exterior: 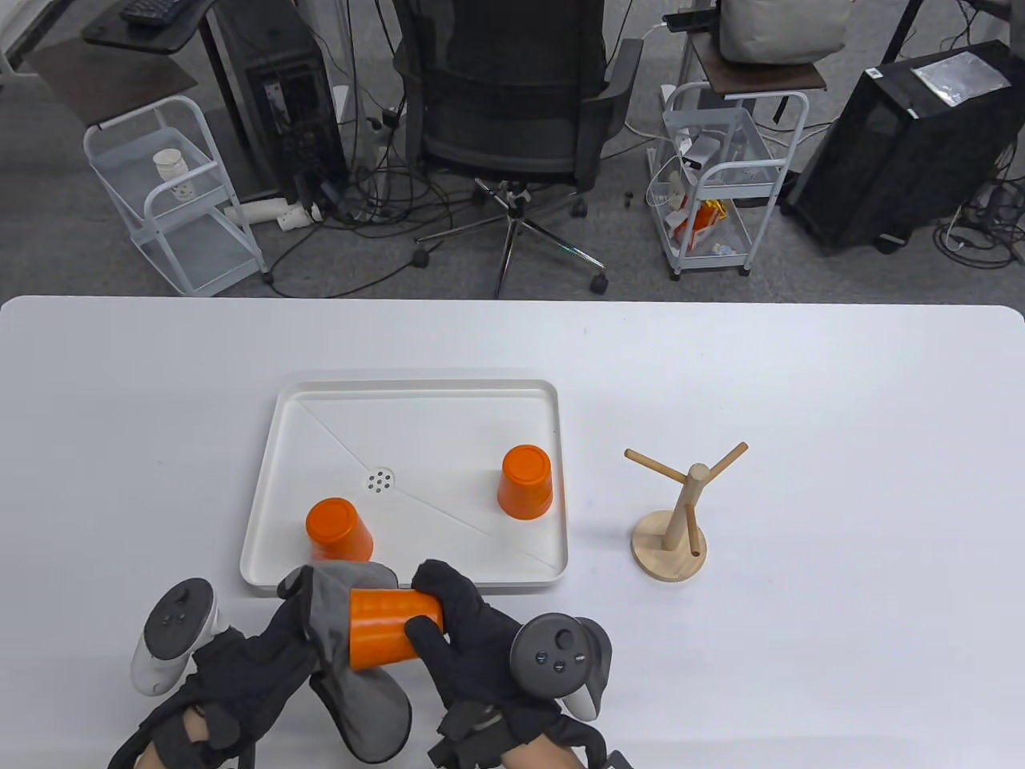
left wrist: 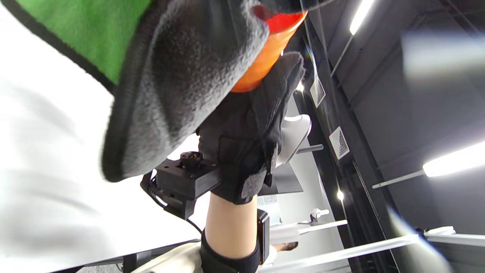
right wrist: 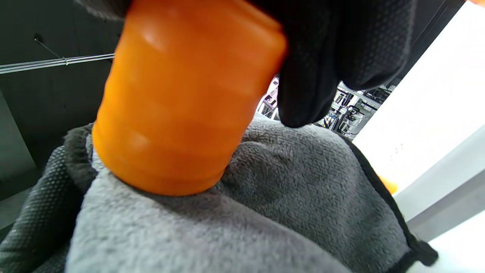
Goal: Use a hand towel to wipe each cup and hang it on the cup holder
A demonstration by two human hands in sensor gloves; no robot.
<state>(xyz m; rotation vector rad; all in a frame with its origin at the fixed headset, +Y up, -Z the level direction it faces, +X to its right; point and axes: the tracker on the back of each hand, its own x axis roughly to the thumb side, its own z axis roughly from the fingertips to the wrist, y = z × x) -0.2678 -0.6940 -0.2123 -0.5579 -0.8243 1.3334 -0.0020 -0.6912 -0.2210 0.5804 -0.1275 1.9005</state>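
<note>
Cup [exterior: 388, 627] lies sideways above the table's near edge, your right-hand fingers [exterior: 436, 633] curled round it, left fingers [exterior: 292, 633] pressing towel [exterior: 364, 705] against it; loosen and it could drop.

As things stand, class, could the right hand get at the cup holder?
Probably yes, though not empty: the right hand grips a cup pushed into the towel. The cup holder stands to its right on bare table, pegs free, nothing between.
</note>
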